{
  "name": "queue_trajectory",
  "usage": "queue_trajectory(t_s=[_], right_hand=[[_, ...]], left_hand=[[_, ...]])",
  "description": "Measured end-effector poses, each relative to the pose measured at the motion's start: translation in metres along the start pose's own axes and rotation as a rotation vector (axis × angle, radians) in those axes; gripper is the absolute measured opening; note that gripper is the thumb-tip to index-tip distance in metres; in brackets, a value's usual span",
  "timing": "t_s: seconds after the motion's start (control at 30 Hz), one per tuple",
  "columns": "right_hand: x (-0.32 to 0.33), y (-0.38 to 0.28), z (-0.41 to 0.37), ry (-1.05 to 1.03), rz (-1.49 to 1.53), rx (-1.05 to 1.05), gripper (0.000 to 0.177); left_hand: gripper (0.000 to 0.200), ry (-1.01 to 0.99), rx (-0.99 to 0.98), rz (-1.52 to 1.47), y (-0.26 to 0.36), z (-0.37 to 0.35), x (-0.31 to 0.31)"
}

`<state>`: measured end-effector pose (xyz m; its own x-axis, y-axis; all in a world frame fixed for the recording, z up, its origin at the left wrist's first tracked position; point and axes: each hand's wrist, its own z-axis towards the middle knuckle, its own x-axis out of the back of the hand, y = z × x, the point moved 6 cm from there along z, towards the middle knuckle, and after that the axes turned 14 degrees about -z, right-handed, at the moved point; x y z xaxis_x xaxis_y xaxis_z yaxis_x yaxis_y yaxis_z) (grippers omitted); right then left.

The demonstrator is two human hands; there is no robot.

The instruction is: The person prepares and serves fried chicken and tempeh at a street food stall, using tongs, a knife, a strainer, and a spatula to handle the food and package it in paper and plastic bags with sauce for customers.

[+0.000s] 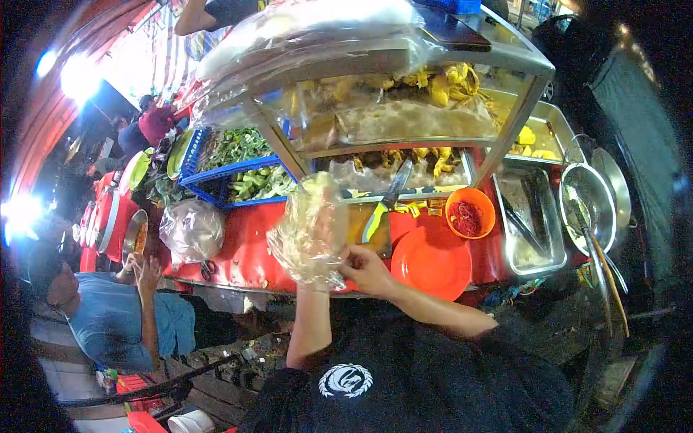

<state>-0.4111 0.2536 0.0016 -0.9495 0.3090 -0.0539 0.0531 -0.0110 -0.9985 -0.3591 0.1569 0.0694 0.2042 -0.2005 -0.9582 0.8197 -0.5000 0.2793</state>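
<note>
My right fingers (351, 263) pinched the mouth of the bag (299, 249) beside my left wrist, my left hand (319, 216) upright inside, its spread unclear.

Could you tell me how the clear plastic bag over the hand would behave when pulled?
The plastic bag looks floppy: it crumples around the left hand. Probably very light, since the right hand pinches its edge. Its glossy film may be slippery.

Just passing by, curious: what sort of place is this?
Likely a street food stall: a glass case of cooked food, a blue crate of greens, an orange plate on a red counter.
</note>
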Motion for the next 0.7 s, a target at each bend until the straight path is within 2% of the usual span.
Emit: queue_trajectory(t_s=[0.03,0.07,0.13,0.17,0.2,0.27,0.3,0.47,0.57,0.6,0.63,0.67,0.7], right_hand=[[-0.001,-0.008,-0.003,0.054,-0.198,-0.015,0.019],[-0.001,-0.022,-0.008,0.054,-0.196,-0.014,0.019],[-0.005,-0.052,-0.018,-0.005,-0.471,0.126,0.021],[-0.012,-0.069,-0.025,-0.044,-0.345,0.271,0.022],[-0.019,-0.083,-0.036,-0.156,-0.378,0.351,0.020],[-0.038,-0.068,-0.044,-0.466,-0.531,0.279,0.030],[-0.038,-0.075,-0.047,-0.520,-0.537,0.302,0.030],[-0.033,-0.059,-0.048,-0.578,-0.503,0.309,0.029],[-0.023,-0.056,-0.044,-0.662,-0.370,0.298,0.028],[-0.007,-0.043,-0.032,-0.550,-0.411,0.275,0.027],[0.021,-0.025,-0.009,-0.325,-0.538,0.199,0.032],[0.049,0.005,0.018,-0.129,-0.733,0.029,0.038],[0.074,0.031,0.041,0.075,-1.039,0.002,0.047]], left_hand=[[0.046,0.007,-0.047,0.007,0.009,-0.001,0.002],[0.045,0.016,-0.093,0.012,0.021,-0.001,0.003],[0.043,0.031,-0.181,0.031,0.041,-0.006,0.006],[0.042,0.036,-0.227,0.041,0.053,-0.009,0.008],[0.041,0.040,-0.271,0.053,0.061,-0.012,0.009],[0.039,0.049,-0.339,0.082,0.075,-0.017,0.010],[0.038,0.051,-0.366,0.097,0.081,-0.018,0.010],[0.032,0.063,-0.455,0.167,0.098,-0.020,0.018],[0.029,0.069,-0.461,0.256,0.110,-0.012,0.024],[0.028,0.060,-0.451,0.312,0.115,-0.007,0.025],[0.027,0.045,-0.427,0.382,0.116,0.002,0.028],[0.026,0.032,-0.399,0.469,0.115,0.012,0.034],[0.025,0.011,-0.358,0.576,0.108,0.024,0.042]])
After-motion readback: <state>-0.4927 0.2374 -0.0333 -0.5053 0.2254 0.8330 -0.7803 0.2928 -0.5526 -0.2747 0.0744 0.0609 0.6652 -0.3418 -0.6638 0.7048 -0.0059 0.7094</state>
